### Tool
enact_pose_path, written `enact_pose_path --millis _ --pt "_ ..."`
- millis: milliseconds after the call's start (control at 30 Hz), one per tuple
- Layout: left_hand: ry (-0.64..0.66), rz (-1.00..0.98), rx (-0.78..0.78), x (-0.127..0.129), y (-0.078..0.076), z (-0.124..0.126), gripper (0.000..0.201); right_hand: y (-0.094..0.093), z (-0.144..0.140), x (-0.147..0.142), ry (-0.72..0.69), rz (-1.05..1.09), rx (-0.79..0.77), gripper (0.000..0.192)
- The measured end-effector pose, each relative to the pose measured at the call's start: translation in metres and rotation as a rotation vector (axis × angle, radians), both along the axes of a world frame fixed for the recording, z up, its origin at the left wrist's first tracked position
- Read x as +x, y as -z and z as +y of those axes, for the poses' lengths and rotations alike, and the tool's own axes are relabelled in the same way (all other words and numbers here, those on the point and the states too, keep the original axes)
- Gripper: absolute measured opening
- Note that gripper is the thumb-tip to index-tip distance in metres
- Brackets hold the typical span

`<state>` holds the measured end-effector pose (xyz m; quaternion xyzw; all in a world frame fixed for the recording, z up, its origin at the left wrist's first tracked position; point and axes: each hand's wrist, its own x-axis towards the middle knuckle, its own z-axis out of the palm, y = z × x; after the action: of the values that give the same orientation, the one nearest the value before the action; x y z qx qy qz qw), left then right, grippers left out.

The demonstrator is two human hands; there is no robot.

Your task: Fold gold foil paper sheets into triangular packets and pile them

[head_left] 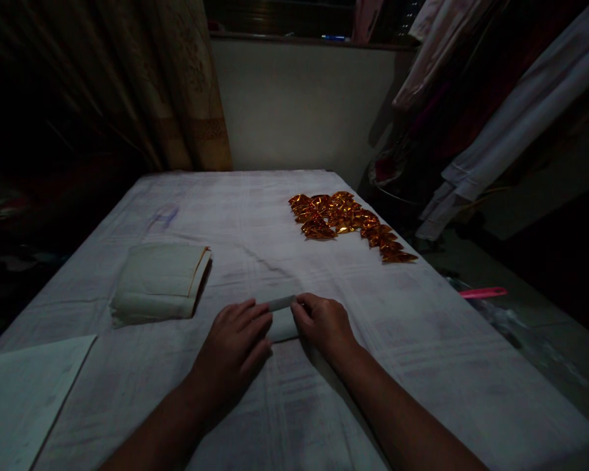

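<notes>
— Two hands are on one small thing. What is it?

— A little folded paper strip (282, 320), pale and thin. It lies flat on the surface (422, 340), at about six o'clock, close to the person. The left hand (233, 350) lies flat with its fingers pressing down on the left end. The right hand (324, 324) pinches the right end, thumb and fingers nearly shut on it.

— Will it be hard to hold?

— I think it is very light and bendy. It could crease or tear if you pull hard. It may slide on the cloth, so one flat hand keeps it down. Best to pinch it at the ends or along a folded edge, softly.

— What else is there?

— A heap of shiny gold foil triangles (348, 222) sits at one o'clock, well apart. A folded stack of pale sheets (160, 281) lies at ten o'clock. One more pale sheet (24, 392) is at eight o'clock, by the edge. Clothes (471, 98) hang at two o'clock. It is dark, so small bits are hard to see.
</notes>
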<state>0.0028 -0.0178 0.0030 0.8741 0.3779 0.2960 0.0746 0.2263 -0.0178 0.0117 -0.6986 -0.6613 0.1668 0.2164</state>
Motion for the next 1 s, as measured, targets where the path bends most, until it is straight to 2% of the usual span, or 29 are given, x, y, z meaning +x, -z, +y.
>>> enact_pose_path --millis 100,167,267,333,467,567,733,867,1000 --pt "0.045 0.146 -0.032 0.003 0.005 -0.005 0.042 -0.001 0.000 0.000 0.015 0.013 0.021 0.018" --pt "0.030 0.185 -0.047 0.005 0.009 -0.005 0.047 -0.003 -0.001 0.003 0.005 0.084 0.001 0.033" --pt "0.002 0.193 -0.047 0.005 0.011 -0.004 0.043 -0.008 -0.006 0.012 -0.127 0.207 -0.080 0.056" --pt "-0.016 0.177 -0.045 0.005 0.011 -0.004 0.039 -0.011 -0.010 0.017 -0.258 0.220 -0.053 0.059" --pt "-0.028 0.147 -0.047 0.005 0.008 -0.004 0.035 -0.009 -0.013 0.021 -0.394 0.121 0.029 0.045" --pt "-0.012 0.156 -0.044 0.004 0.006 -0.004 0.035 -0.004 -0.013 0.020 -0.399 0.042 0.076 0.027" --pt "-0.005 0.123 -0.080 0.002 0.003 -0.003 0.030 -0.003 -0.013 0.021 -0.421 0.000 0.126 0.022" --pt "-0.029 0.031 -0.126 0.000 0.003 0.001 0.023 -0.005 -0.011 0.020 -0.403 0.031 0.123 0.014" --pt "-0.046 -0.032 -0.171 0.000 0.003 0.004 0.023 0.002 -0.005 0.015 -0.300 0.075 0.143 0.012"
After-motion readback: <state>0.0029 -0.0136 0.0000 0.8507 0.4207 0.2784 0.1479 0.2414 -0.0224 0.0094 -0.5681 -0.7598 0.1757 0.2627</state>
